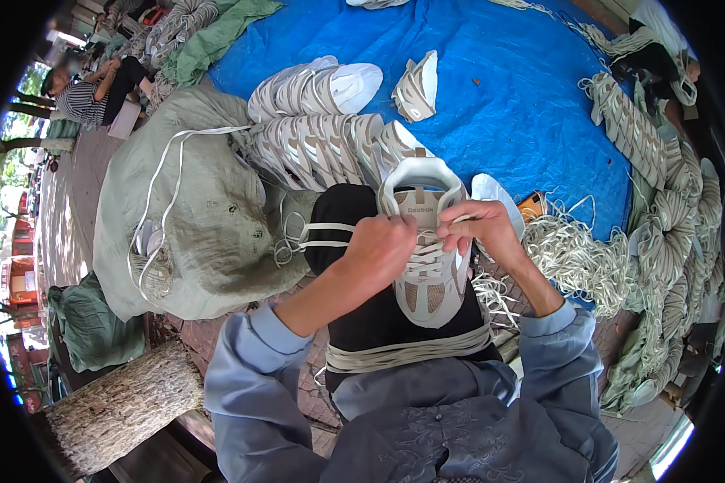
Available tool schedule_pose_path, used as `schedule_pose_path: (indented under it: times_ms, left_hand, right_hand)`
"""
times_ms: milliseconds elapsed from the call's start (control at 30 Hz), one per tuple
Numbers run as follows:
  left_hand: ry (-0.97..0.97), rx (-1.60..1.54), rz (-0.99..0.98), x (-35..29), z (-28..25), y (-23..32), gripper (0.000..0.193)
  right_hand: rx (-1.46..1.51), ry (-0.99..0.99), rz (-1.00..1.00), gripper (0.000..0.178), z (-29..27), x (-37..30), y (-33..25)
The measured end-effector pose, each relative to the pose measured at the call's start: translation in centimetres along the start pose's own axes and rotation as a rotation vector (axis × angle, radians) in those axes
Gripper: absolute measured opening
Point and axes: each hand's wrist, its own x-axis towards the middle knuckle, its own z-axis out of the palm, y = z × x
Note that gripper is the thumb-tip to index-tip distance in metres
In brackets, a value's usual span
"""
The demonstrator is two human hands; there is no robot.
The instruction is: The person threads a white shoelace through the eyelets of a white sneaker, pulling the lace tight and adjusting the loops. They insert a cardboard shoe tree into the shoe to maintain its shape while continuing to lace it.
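Blue tarp (540, 88) outdoors, shoes piled; left hand (383, 245), right hand (479, 225) fingers pinching laces on sneaker (427, 282).

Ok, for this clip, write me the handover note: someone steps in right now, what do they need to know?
Left hand: closed on the laces at the shoe's left side.
Right hand: pinching a lace near the top eyelets.
The shoe rests on the knee, toe toward the person, and shows crossed laces along most of its front.
Loose laces pile up to the right on the blue tarp; more shoes in a row lie ahead by a grey-green sack.
Left: the top lacing looks unfinished.
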Motion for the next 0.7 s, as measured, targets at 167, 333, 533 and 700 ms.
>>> schedule_pose_path:
  times_ms: [167,333,533,700]
  left_hand:
    - [-0.038,-0.349,-0.079,1.6,-0.9,-1.3,0.015]
    - [0.083,0.077,-0.009,1.1,0.2,0.9,0.008]
    - [0.264,0.411,0.353,1.2,-0.5,1.0,0.007]
    - [0.32,-0.238,0.15,2.9,-0.8,1.6,0.005]
  right_hand:
    - [-0.068,0.029,0.063,0.009,-0.6,-0.1,0.3]
    - [-0.589,0.118,-0.446,0.005,-1.1,-0.1,0.6]
    - [-0.389,0.14,-0.297,0.008,-1.2,-0.9,1.1]
    - [-0.21,0.2,-0.093,0.01,-1.2,-0.9,1.8]
